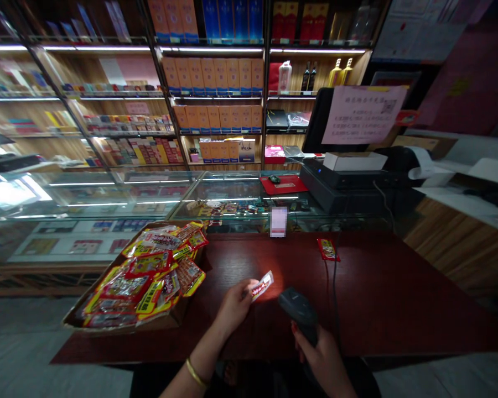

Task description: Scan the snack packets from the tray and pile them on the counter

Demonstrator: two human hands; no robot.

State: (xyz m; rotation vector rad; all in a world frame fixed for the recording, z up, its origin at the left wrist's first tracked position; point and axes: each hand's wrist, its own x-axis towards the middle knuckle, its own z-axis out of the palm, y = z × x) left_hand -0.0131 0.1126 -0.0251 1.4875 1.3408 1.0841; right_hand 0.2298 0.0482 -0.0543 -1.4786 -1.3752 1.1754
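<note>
My left hand [237, 303] pinches a small snack packet [262, 286] by its near end, above the dark red counter. A barcode scanner [297, 308] is gripped in my right hand [320, 349], its head tilted toward the packet. Reddish light falls on the counter around the packet. To the left of my left hand stands an open cardboard box [182, 316] heaped with red and yellow snack packets [149, 263]. One more red packet [328, 249] lies alone at the right, beside the scanner's cable [335, 298].
Behind the wooden counter [382, 298] is a glass display case [228, 190] with a small pale card [279, 221] at its front. A monitor [318, 120] with a paper notice stands at the right. Shelves of boxes and bottles line the back wall.
</note>
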